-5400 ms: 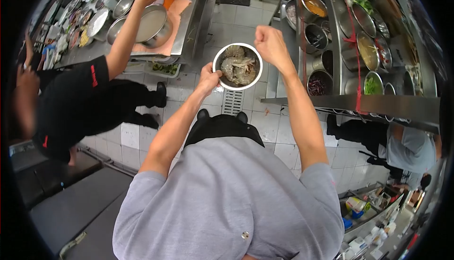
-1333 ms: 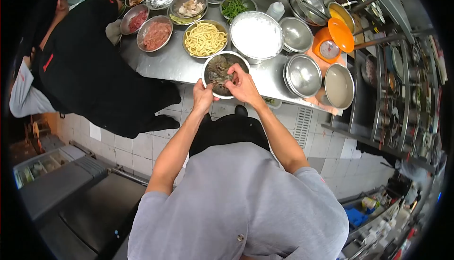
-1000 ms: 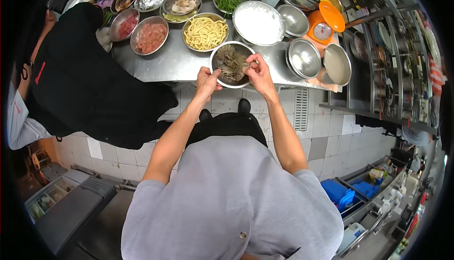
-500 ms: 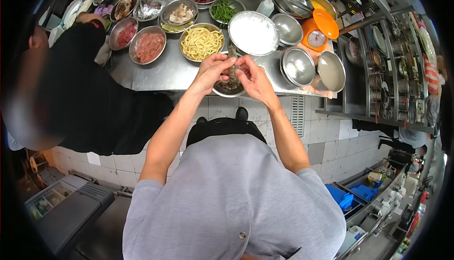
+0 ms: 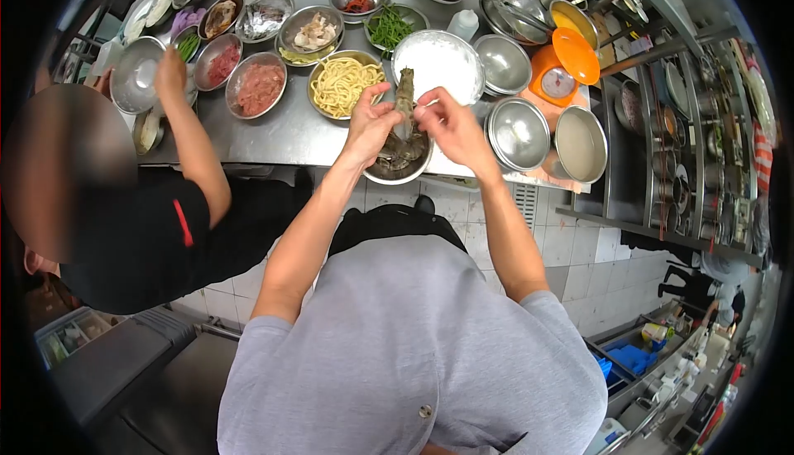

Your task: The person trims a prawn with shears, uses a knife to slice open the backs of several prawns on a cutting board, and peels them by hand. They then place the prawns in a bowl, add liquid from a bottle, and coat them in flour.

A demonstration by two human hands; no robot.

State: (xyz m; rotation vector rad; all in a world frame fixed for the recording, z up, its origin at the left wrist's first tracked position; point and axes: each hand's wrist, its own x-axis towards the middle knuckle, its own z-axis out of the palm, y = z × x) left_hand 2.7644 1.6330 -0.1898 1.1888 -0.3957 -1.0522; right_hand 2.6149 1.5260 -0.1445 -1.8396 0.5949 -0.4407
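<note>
A raw grey-brown shrimp [image 5: 404,91] stands nearly upright between my hands, tail end up. My left hand [image 5: 370,131] grips it from the left with the thumb and bent fingers. Just right of the shrimp, my right hand [image 5: 451,128] is closed in a pinch; whatever lies between its fingertips is too small to make out. Below both hands, at the counter's front edge, a metal bowl [image 5: 399,179] holds more shrimp [image 5: 399,161]. Behind the hands is a round basin [image 5: 447,64] with white contents, and a bowl of thick yellow noodles [image 5: 346,84] lies to the left.
Bowls of pinkish meat [image 5: 259,91], green vegetables [image 5: 393,29] and red strips [image 5: 358,4] stand on the steel counter [image 5: 306,145]. An orange scale [image 5: 554,83] and metal bowls [image 5: 518,134] are at right. At left, a co-worker [image 5: 178,232] holds a metal bowl [image 5: 139,76].
My right hand has moved slightly right, off the shrimp, while my left keeps hold. More of the shrimp bowl shows. The co-worker has shifted and now has a metal bowl in hand.
</note>
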